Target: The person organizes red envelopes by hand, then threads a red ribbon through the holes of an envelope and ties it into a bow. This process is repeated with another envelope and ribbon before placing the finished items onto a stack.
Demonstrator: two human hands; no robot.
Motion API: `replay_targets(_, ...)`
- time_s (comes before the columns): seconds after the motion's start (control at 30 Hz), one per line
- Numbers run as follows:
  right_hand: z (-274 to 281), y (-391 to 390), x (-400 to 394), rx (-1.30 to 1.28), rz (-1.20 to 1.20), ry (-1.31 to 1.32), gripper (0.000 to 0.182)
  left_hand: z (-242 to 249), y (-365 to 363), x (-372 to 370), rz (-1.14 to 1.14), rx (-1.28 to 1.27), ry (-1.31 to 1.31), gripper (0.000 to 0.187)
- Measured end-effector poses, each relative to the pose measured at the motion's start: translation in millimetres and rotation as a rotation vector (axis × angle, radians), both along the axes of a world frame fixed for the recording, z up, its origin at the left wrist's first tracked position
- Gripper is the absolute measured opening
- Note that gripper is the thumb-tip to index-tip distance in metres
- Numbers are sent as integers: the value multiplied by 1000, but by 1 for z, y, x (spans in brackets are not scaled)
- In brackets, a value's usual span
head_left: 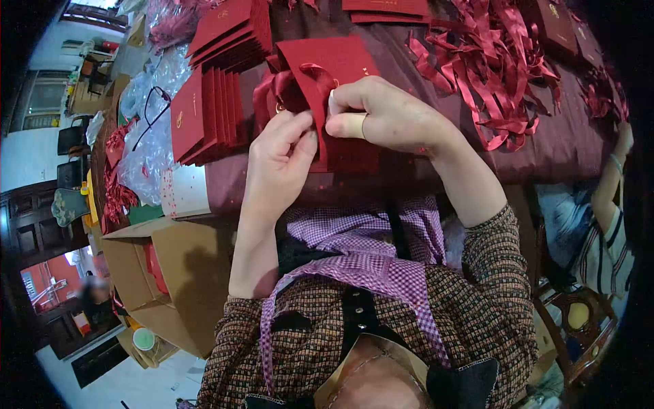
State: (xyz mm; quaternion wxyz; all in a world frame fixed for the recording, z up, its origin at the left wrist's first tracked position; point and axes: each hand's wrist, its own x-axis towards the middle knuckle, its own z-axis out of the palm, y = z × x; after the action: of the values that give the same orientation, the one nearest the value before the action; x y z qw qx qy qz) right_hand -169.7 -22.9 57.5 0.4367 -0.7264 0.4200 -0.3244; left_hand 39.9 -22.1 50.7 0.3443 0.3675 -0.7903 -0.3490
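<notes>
A red card (340,58) with gold print lies on the maroon tablecloth (565,143) in front of me. A dark red satin ribbon (300,85) is looped over it in a bow shape. My left hand (279,163) pinches the lower part of the ribbon between thumb and fingers. Just to its right, my right hand (388,116), with a ring on one finger, pinches the ribbon near the loop. The two hands almost touch over the card's near edge.
Fanned stacks of red cards (204,116) lie to the left, with more stacks (231,31) behind them. A heap of loose ribbons (497,68) fills the right. Clear plastic bags (146,136) lie far left. An open cardboard box (177,273) stands below the table. Another person (606,204) sits at right.
</notes>
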Motion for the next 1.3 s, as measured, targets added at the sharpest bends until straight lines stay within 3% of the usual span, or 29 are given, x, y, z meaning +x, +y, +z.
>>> replay_targets(0.2,2,0,-7,-21,93,82,28,1,-3,-1,-3,-12,-10,12)
replay_targets(0.27,12,2,-17,-174,76,69,30,4,-5,4,-37,17,16,12)
replay_targets(0.33,30,8,-22,-113,-176,-31,27,16,-6,9,-62,13,-74,12)
replay_targets(0.4,31,-1,-18,-837,-150,45,22,21,-6,9,-94,-3,-83,12)
replay_targets(0.47,35,4,-3,-901,-31,91,24,25,-4,5,-184,-49,-139,12)
replay_targets(0.5,41,9,1,-922,3,169,19,29,1,4,-160,94,-125,11)
replay_targets(0.6,38,12,-1,-857,58,306,13,27,-2,9,-292,52,-3,11)
replay_targets(0.63,39,13,-2,-857,67,308,13,33,-4,14,-340,112,-95,13)
replay_targets(0.7,42,15,-4,-753,213,340,9,24,-4,17,-401,150,-34,13)
replay_targets(0.87,37,16,-6,-548,476,261,13,20,-6,23,-571,342,-20,15)
replay_targets(1.0,36,14,-3,-496,551,272,11,10,-5,23,-560,414,33,10)
replay_targets(1.03,36,12,-5,-497,606,225,10,16,-8,25,-539,549,50,8)
replay_targets(1.07,36,12,-6,-497,661,178,10,16,-12,35,-374,878,103,7)
replay_targets(1.1,32,16,-7,-469,627,113,9,8,-21,36,-397,659,289,5)
replay_targets(1.13,33,16,-10,-462,581,118,10,-1,-24,43,-316,736,440,5)
replay_targets(1.23,24,7,-19,-461,478,24,12,-1,-22,47,-149,889,563,6)
replay_targets(1.3,18,5,-23,-401,417,39,15,-9,-27,48,-186,924,618,8)
